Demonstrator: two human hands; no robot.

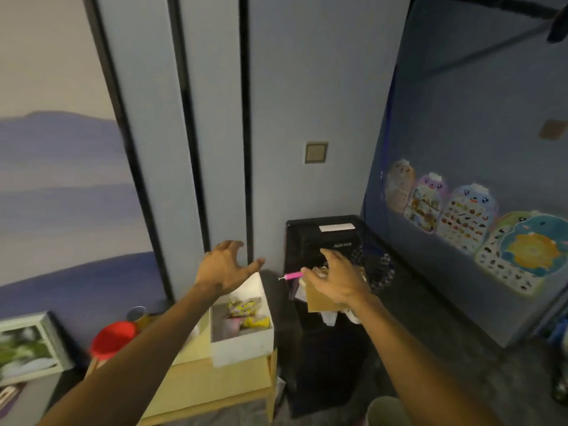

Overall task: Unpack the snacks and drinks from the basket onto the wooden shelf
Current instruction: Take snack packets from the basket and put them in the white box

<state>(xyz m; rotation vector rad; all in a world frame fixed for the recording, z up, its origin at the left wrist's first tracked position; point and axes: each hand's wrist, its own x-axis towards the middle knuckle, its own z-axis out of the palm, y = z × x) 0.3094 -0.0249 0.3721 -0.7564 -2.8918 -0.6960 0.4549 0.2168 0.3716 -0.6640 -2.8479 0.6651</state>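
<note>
- Both hands are stretched out ahead of me. My left hand (227, 267) is open, fingers spread, holding nothing, and hovers above the far corner of the white box (246, 342).
- My right hand (336, 279) is palm down, fingers fanned over a heap of card (319, 298) and paper in front of the black unit (319, 238). A pink stick (290, 275) pokes out at my thumb, and I can't tell whether I'm pinching it or just touching it.
- Yellow packets (246, 313) lie inside the white box, which stands on the wooden shelf (199, 385). A dark mesh thing (379, 270) just past my right hand may be the basket, but it's too dim to be sure.
- I judge I'm reaching for the next item. I should pick one thing and close my fingers fully round it before lifting, so the loose paper stays behind. Then I carry it left and set it flat on bare shelf beside the box, not on its rim.
- My left hand could steady the box.
- Both arms are nearly straight and angle in from the lower corners. My left wrist is cocked back with the thumb out to the right. My right wrist is level with the thumb pointing left.
</note>
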